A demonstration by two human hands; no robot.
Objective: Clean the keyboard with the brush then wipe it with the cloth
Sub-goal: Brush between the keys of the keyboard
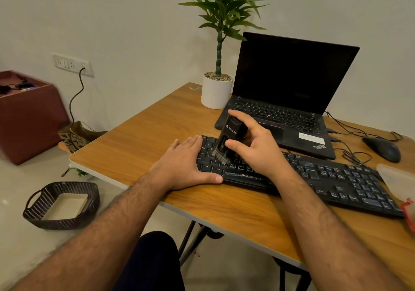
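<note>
the right hand (253,147) curls its fingers and thumb around a black brush (229,136), bristles down on the left keys of the black keyboard (318,178). the left hand (184,165) lies flat with straight fingers, pressing the keyboard's left end. the keyboard sits across the wooden surface (146,138), just in front of an open laptop (289,93), with a potted plant (216,88) and a mouse (382,148) nearby.

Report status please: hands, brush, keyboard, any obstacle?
Right hand grips brush, bristles on keyboard left keys. Left hand flat, steadying keyboard's left end. Cloth not seen. Nothing blocking; laptop sits close behind.
</note>
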